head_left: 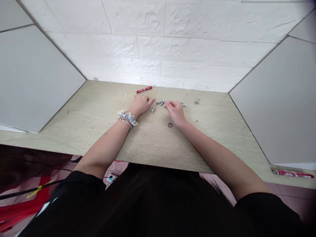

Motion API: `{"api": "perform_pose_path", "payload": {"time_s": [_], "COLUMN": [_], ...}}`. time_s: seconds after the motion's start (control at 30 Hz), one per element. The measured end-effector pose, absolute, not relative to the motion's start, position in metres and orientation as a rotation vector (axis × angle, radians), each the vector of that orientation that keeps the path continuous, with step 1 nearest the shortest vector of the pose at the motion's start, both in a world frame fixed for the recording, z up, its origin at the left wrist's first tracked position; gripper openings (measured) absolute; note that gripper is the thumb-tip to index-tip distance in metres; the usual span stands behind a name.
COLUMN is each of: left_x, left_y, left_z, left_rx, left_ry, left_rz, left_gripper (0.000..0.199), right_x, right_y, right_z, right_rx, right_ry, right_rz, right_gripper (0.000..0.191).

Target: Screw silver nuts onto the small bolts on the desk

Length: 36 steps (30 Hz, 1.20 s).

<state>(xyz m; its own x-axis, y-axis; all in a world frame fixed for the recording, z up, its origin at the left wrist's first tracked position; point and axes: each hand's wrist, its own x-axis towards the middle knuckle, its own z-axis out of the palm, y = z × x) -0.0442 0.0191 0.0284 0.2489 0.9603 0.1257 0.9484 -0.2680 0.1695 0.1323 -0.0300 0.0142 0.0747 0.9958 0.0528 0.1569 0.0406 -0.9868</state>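
Note:
Several small silver bolts (159,102) lie bunched on the wooden tabletop between my two hands. My right hand (175,112) is closed in a pinch at the right side of this bunch; its fingertips hide whatever small metal piece they hold. On the left, my left hand (140,105) rests on the wood with its thumb stretched toward the bolts, apart from them. A single bolt (153,110) lies just below that thumb. Metal nuts (184,105) sit to the right of my right hand, and a bolt with a nut or washer (197,101) lies farther right.
A red marker-like tube (144,89) lies behind my left hand, near the white brick-patterned wall (160,49). Another red tube (293,173) is at the right front edge. Grey panels (37,75) stand on both sides. A dark round mark (170,125) shows in the wood.

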Motion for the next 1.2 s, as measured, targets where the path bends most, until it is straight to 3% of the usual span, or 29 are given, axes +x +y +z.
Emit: {"api": "perform_pose_path", "payload": {"time_s": [0.2,0.47,0.8,1.2], "left_x": [-0.042,-0.042,-0.031,-0.018], "left_y": [0.015,0.017,0.004,-0.011], "left_z": [0.034,0.029,0.038,0.036], "left_rx": [2.364,2.312,2.437,2.61], "left_ry": [1.892,2.024,1.796,1.668], "left_rz": [0.248,0.281,0.297,0.219], "left_gripper": [0.067,0.062,0.06,0.03], "right_x": [0.133,0.133,0.133,0.132], "right_y": [-0.031,-0.03,-0.03,-0.031], "right_z": [0.015,0.015,0.014,0.015], "right_rx": [-1.311,-1.316,-1.305,-1.325], "right_ry": [-1.312,-1.316,-1.332,-1.349], "right_rz": [1.022,1.022,1.028,1.018], "right_gripper": [0.029,0.029,0.028,0.028]}}
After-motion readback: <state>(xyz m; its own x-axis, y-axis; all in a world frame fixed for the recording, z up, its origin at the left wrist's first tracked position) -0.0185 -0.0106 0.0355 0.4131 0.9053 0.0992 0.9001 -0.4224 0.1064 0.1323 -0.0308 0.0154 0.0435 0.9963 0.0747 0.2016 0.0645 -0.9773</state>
